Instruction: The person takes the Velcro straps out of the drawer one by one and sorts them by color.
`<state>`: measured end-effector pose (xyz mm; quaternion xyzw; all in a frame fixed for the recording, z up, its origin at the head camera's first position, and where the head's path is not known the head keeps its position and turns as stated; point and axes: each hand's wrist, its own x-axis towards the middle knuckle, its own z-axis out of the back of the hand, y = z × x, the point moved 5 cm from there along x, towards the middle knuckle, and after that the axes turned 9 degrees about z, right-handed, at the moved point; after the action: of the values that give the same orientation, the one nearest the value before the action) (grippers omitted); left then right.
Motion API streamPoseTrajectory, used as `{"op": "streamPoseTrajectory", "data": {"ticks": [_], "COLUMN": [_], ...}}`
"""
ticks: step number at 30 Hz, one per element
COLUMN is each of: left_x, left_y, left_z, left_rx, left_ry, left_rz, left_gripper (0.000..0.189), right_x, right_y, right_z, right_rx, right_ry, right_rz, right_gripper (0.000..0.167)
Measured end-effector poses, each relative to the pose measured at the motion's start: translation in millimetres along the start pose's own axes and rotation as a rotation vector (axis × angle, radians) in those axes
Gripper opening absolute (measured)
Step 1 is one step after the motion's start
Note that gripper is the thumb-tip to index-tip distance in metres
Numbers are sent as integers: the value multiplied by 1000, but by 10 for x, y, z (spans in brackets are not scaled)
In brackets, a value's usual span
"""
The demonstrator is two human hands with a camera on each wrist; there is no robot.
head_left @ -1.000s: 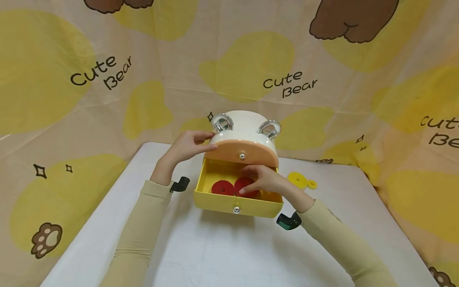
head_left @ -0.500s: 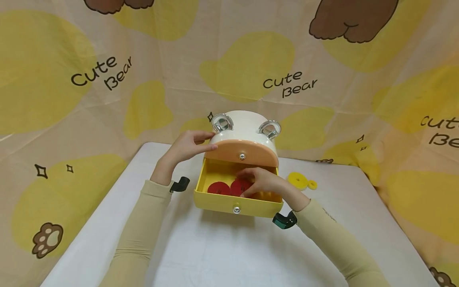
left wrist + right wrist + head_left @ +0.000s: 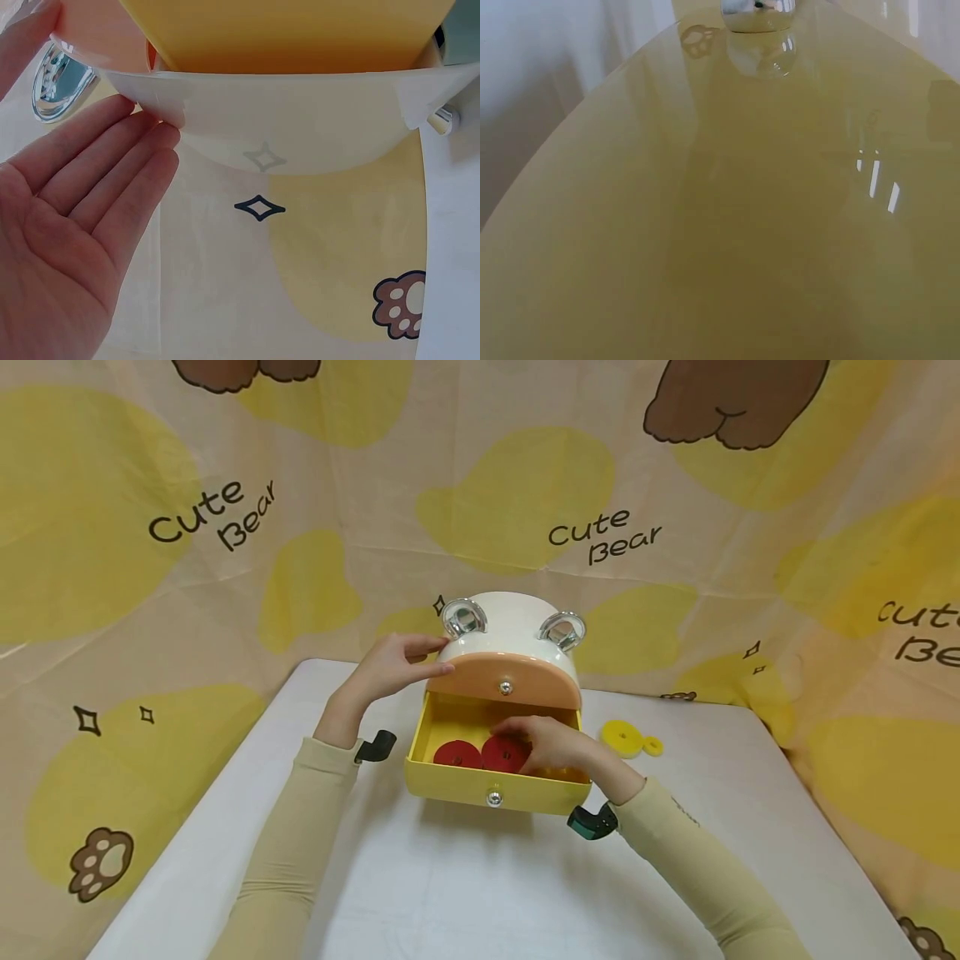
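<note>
At the frame's centre, the right hand (image 3: 555, 746) is curving around the right red disc (image 3: 504, 755) in the drawer (image 3: 442, 785); whether it is pinching, I cannot tell. Left hand (image 3: 392, 667), fingers straight, is touching the box (image 3: 513, 622). The disc is looking light, stiff, its rim probably offering the best hold.

We look down on a white table (image 3: 450, 885), its two far corners rounded and its smooth top spreading out toward us. Near the middle of its far side we see a white box with silver ears (image 3: 513, 631) standing on it. Just to the right of that, we find a large yellow disc (image 3: 617, 745) lying flat, a small yellow disc (image 3: 648, 750) right beside it.
</note>
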<state>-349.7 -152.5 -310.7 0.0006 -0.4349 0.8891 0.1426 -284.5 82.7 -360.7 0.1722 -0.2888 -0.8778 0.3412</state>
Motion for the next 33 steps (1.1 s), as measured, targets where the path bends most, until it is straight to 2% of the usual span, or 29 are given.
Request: {"op": "streamPoseTrajectory", "data": {"ticks": [12, 19, 33], "left_x": [-11, 6, 6], "left_y": [-14, -6, 6], "left_z": [-12, -5, -5], "left_rx": [5, 0, -20], "left_ry": [21, 19, 12], "left_rz": [-4, 10, 15], "left_gripper": [64, 67, 65], "right_x": [-27, -120, -279], "right_y": [36, 126, 165], "right_z": [65, 184, 354], "right_rx": [-4, 34, 157], "right_ry": [-34, -44, -106], "right_rz": [42, 60, 30], "right_gripper": [58, 60, 69]}}
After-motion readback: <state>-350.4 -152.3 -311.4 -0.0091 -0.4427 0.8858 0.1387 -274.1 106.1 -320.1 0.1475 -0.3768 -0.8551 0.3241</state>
